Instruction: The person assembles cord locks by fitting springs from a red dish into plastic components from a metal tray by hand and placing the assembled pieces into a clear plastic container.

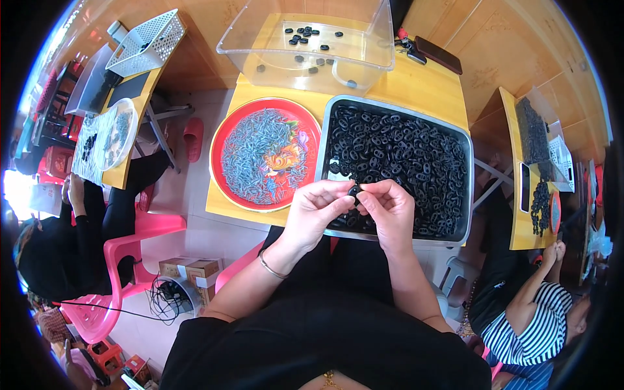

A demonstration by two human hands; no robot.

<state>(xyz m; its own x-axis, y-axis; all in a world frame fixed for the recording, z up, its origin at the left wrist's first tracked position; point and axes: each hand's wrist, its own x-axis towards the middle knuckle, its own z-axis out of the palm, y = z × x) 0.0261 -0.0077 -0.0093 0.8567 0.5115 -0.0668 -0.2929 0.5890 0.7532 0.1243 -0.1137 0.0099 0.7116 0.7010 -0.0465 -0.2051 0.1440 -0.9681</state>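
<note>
In front of my body, both hands meet over the near left corner of a metal tray (469,188). A small black plastic part (354,190) is pinched between the fingertips of my left hand (320,203) and my right hand (389,209). The fingers cover most of it. Many black oval parts (409,162), each with two holes, fill the tray. To its left lies a round red tray (217,162) with a flower pattern, spread with small grey screw-like pieces (253,146).
Behind the trays stands a clear plastic bin (279,73) holding several black parts. A dark brown case (439,54) and keys (404,43) lie at the table's far right. Other people sit at side tables left and right. A pink chair (117,260) and cardboard box (195,270) are at left.
</note>
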